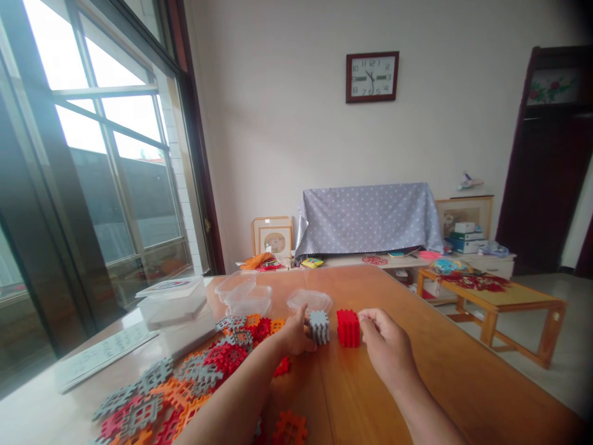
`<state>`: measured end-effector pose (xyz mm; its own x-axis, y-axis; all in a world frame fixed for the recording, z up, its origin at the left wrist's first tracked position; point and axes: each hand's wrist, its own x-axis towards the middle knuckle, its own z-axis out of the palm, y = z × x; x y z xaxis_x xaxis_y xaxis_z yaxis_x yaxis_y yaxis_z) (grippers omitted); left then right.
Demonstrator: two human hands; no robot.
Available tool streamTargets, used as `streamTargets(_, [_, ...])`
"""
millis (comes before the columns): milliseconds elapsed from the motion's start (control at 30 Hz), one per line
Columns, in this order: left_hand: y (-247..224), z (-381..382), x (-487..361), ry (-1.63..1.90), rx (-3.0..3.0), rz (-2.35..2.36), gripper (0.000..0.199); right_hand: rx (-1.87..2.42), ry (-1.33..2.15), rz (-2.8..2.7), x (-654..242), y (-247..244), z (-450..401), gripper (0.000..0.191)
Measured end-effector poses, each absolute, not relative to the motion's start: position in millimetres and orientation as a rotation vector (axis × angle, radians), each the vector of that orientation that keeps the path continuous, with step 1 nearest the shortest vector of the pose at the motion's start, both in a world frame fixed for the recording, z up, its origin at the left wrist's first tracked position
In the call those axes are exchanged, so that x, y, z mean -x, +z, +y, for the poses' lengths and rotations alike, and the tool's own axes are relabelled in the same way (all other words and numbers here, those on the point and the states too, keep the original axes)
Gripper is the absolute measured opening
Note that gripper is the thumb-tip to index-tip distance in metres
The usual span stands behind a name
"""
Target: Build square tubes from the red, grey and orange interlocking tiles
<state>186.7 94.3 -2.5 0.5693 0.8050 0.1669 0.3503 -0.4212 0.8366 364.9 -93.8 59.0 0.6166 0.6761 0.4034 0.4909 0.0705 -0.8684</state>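
Note:
A short stack of grey interlocking plastic tiles (319, 327) stands on the wooden table. My left hand (296, 332) is at its left side, fingers apart, touching or almost touching it. Just to the right is a stack of red interlocking tiles (348, 328), with a small gap between the two stacks. My right hand (386, 340) is at the right edge of the red stack, its fingers curled in against the thumb. What those fingers hold, if anything, is hidden. A loose pile of grey, red and orange tiles (199, 368) spreads to the left, partly behind my left forearm.
Clear plastic containers (248, 300) and a clear lid (309, 301) lie towards the far side of the table (365, 287). White boxes (173, 303) and a printed sheet (106, 358) are at the left. An orange tile (290, 428) lies near the front edge.

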Motion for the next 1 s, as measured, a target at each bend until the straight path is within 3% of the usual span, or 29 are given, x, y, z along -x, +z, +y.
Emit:
streamTargets(167, [17.3, 80.0, -161.7, 0.707, -2.081, 1.037, 0.107, 1.57, 0.17, -1.014, -366.2, 55.3, -92.7, 0.034])
streamTargets(400, [69.9, 18.0, -88.8, 1.204, -1.643, 0.999, 0.059, 1.617, 0.201, -1.203, -353.6, 41.9, -86.3, 0.033])
streamTargets(533, [79.9, -11.0, -48.4, 1.543, -1.39, 1.068, 0.055, 1.635, 0.281, -1.439, -320.1, 35.6, -89.2, 0.033])
streamTargets(667, [69.9, -15.3, -28.8, 1.639, -1.345, 1.107, 0.046, 1.549, 0.383, -1.792, -275.4, 38.9, -108.3, 0.035])
streamTargets(700, [67.2, -13.1, -25.9, 1.642, -1.363, 1.111, 0.043, 1.517, 0.413, -1.889, -265.9, 40.1, -113.7, 0.04])
streamTargets(867, [56.8, 7.1, -9.8, 1.705, -1.416, 1.191, 0.036, 1.411, 0.592, -2.319, -237.5, 32.2, -122.2, 0.106])
streamTargets(933, [52.3, 14.9, -3.0, 1.706, -1.429, 1.249, 0.035, 1.436, 0.565, -2.373, -232.5, 22.1, -116.4, 0.107])
streamTargets(1000, [48.1, 19.7, 2.1, 1.655, -1.49, 1.35, 0.033, 1.456, 0.488, -2.351, -228.4, 11.5, -109.3, 0.092])
